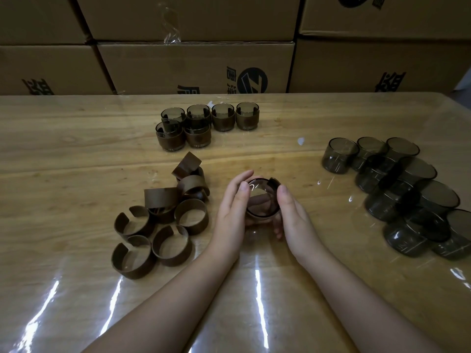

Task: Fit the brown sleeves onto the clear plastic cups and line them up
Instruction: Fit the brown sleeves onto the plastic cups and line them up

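A clear smoky plastic cup [262, 200] sits between my two hands at the table's middle, with a brown sleeve end [274, 183] showing at its far right rim. My left hand [233, 212] cups its left side, thumb on the rim. My right hand [293, 217] holds the right side, fingers curled under the cup. To the left lies a pile of loose brown sleeves [163, 220]. Several sleeved cups [207, 124] stand in rows at the back. Bare clear cups [405, 192] are grouped at the right.
The wooden table [76, 149] has a glossy plastic cover. Stacked cardboard boxes [196, 67] form a wall right behind its far edge. A small scrap of clear film [301, 141] lies between the finished cups and the bare cups.
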Demonstrator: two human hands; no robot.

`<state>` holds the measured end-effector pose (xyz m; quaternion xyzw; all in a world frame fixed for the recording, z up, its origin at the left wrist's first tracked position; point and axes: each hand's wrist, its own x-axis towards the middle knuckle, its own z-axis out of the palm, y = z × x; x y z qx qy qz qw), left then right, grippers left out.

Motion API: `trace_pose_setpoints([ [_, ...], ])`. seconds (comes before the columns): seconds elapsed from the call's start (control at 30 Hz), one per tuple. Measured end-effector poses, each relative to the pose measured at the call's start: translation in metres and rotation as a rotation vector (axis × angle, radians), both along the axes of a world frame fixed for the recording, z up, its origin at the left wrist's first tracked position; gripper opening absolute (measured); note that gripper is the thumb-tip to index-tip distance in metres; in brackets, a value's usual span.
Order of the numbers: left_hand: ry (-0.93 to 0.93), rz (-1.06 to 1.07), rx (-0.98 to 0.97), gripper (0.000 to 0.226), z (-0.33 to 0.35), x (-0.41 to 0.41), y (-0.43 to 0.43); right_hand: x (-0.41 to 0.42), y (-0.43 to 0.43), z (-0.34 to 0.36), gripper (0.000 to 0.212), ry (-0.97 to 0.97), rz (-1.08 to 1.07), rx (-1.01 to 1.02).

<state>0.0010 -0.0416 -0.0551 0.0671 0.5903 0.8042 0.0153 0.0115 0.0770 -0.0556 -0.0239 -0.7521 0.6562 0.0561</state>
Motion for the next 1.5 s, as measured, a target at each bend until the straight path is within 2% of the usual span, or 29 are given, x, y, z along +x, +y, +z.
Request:
trace_pose_setpoints([
  [0.2, -0.010, -0.040, 0.073, 0.034, 0.002, -0.002, 0.001, 0.002, 0.004, 0.004, 0.034, 0.011, 0.077, -0.225],
  [0.33, -0.060, -0.082, 0.128, 0.046, 0.002, -0.004, 0.001, -0.001, 0.009, 0.003, 0.031, -0.048, 0.084, -0.327],
  [0.43, -0.142, -0.118, 0.173, 0.060, 0.002, -0.007, -0.002, -0.005, 0.016, 0.002, 0.038, -0.035, 0.139, -0.457],
  [0.6, -0.147, -0.184, 0.188, 0.053, -0.001, -0.010, -0.006, -0.010, 0.024, 0.002, 0.044, -0.053, 0.205, -0.626],
  [0.67, -0.178, -0.189, 0.241, 0.051, -0.002, -0.011, -0.007, -0.012, 0.026, 0.001, 0.035, -0.076, 0.235, -0.697],
  [0.83, -0.238, -0.164, 0.277, 0.061, -0.001, -0.013, -0.009, -0.014, 0.025, 0.002, 0.017, -0.091, 0.288, -0.750],
  [1.0, -0.278, -0.148, 0.309, 0.056, -0.001, -0.014, -0.009, -0.015, 0.023, 0.001, 0.023, -0.122, 0.279, -0.868],
  [1.17, -0.279, -0.164, 0.304, 0.046, -0.001, -0.015, -0.010, -0.015, 0.022, 0.000, 0.018, -0.169, 0.249, -0.947],
  [1.37, -0.296, -0.160, 0.307, 0.054, 0.002, -0.014, -0.009, -0.016, 0.020, 0.002, 0.016, -0.201, 0.222, -0.983],
  [1.5, -0.305, -0.170, 0.327, 0.050, 0.003, -0.013, -0.008, -0.015, 0.019, 0.003, 0.015, -0.204, 0.208, -0.992],
])
